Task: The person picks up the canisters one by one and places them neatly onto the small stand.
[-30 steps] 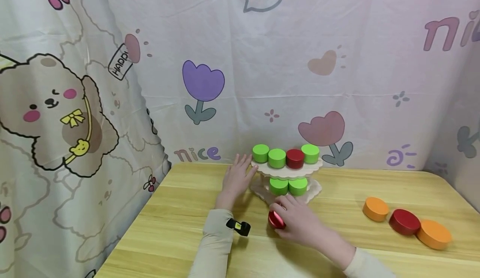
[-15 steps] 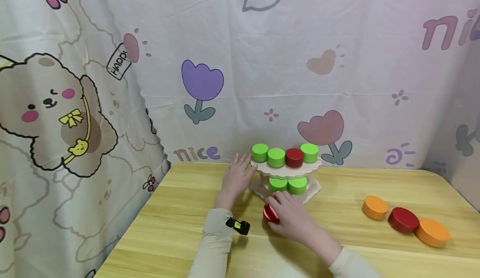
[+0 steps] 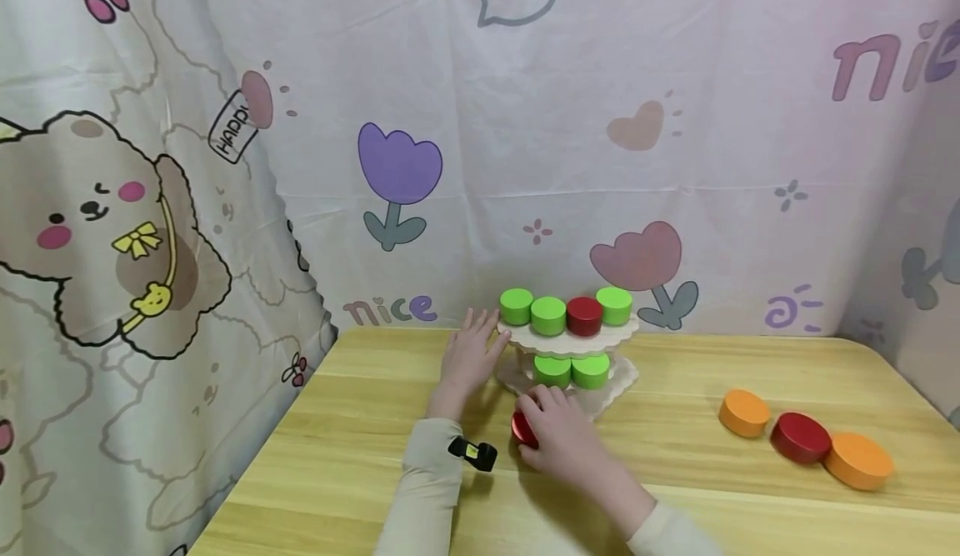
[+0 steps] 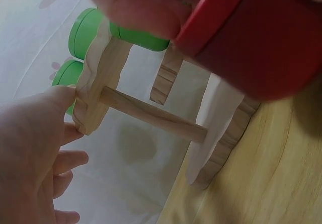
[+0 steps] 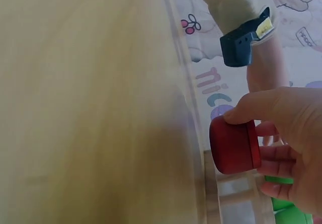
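Observation:
My right hand (image 3: 562, 435) pinches a red round block (image 5: 231, 144) between thumb and fingers. It is in front of a two-tier wooden cake stand (image 3: 573, 344), low near the tabletop in the head view. In the left wrist view the red block (image 4: 261, 38) looms close, covering part of the stand. My left hand (image 3: 471, 364) is at the stand's left side, fingers extended and spread, fingertips right at the upper tier's scalloped rim (image 4: 103, 78). The upper tier bears several green round blocks (image 3: 549, 316) and one red round block (image 3: 584, 317). Two green blocks (image 3: 590, 371) sit on the lower tier.
To the right on the wooden table (image 3: 352, 489) lie an orange disc (image 3: 745, 413), a dark red disc (image 3: 801, 438) and a larger orange disc (image 3: 859, 462). A printed cloth (image 3: 525, 122) hangs behind the table. A black strap camera (image 3: 474, 453) is on my left wrist.
My right hand has moved left with the red block, across the front of the stand. The left hand keeps its place at the upper tier. The head view has shifted slightly.

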A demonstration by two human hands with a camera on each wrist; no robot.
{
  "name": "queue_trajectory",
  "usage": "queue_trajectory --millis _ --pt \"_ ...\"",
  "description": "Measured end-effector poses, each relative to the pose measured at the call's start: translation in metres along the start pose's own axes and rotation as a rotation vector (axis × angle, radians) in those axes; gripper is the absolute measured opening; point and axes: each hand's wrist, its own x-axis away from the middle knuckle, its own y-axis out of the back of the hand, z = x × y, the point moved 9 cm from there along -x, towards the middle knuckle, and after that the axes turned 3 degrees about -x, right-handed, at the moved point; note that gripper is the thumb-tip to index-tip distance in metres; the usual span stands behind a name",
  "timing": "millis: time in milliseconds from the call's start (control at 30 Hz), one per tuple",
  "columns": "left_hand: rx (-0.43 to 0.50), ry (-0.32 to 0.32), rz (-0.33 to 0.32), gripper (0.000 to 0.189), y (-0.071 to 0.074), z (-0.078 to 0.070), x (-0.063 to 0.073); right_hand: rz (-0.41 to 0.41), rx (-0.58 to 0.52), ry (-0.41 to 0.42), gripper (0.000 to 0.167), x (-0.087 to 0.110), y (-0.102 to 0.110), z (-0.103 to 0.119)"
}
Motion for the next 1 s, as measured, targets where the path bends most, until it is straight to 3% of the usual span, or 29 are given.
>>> queue_trajectory --millis 400,1000 --pt "0.003 -0.003 0.006 0.062 -0.003 0.001 -0.001 -0.106 -0.012 -0.148 0.048 -0.005 -0.002 0.000" --pt "0.016 -0.006 -0.015 0.062 -0.002 0.004 -0.003 -0.236 0.131 -0.158 0.042 -0.013 -0.008 0.008"
